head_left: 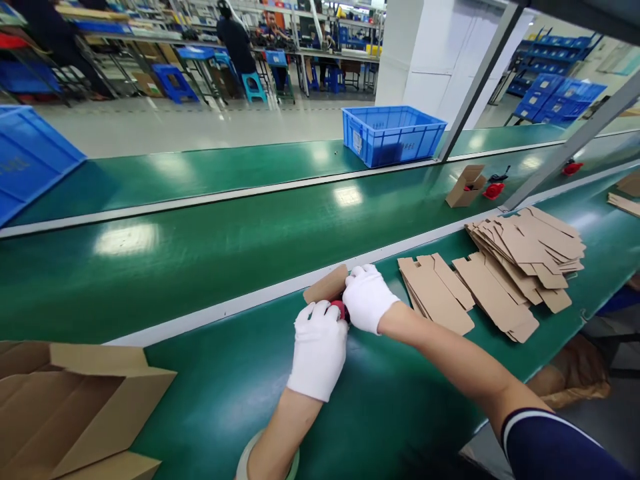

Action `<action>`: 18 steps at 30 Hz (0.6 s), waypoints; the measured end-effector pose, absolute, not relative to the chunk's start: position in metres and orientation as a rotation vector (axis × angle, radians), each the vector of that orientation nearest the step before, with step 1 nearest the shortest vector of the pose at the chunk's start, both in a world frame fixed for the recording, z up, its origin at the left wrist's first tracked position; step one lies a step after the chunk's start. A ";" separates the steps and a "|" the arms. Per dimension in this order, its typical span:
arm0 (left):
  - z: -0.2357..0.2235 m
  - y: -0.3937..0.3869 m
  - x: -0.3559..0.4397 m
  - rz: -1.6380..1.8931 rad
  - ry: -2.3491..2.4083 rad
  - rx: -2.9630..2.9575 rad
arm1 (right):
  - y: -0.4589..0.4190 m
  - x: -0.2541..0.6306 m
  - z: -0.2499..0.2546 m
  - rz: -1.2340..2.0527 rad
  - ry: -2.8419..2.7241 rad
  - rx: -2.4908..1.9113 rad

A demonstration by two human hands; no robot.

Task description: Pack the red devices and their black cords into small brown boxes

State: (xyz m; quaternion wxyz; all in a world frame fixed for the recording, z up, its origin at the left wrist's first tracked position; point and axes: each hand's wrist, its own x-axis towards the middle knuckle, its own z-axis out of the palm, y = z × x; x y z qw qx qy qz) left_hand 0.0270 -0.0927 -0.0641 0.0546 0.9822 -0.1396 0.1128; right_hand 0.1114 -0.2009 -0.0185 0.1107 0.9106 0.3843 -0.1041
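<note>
My left hand (320, 347), in a white glove, is closed around a small red and black part (340, 309); its exact kind is mostly hidden by the fingers. From the right, my gloved right hand (369, 298) reaches to the same part, its fingers bent against the dark upper end. Just beyond both hands a small brown cardboard box (326, 285) lies on the green work surface, partly covered by the fingers. Flat unfolded cartons (435, 293) lie in stacks to the right of my right hand.
A large open carton (100, 400) stands at the lower left. Beyond the white rail runs a green conveyor belt (240, 233), carrying an open small box (466, 187) and a red part (494, 191). A blue crate (395, 137) sits farther back, near a metal post (480, 80).
</note>
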 end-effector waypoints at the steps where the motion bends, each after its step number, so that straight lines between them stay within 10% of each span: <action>1: -0.065 -0.091 0.027 0.379 -0.442 2.989 | -0.204 0.113 -0.016 -0.313 1.196 2.644; 7: -0.071 -0.051 0.063 0.556 -0.475 2.982 | -0.292 0.126 -0.026 0.225 1.130 3.121; 18: -0.090 0.054 0.206 0.514 -0.365 2.948 | -0.421 0.146 -0.066 -0.189 0.071 3.158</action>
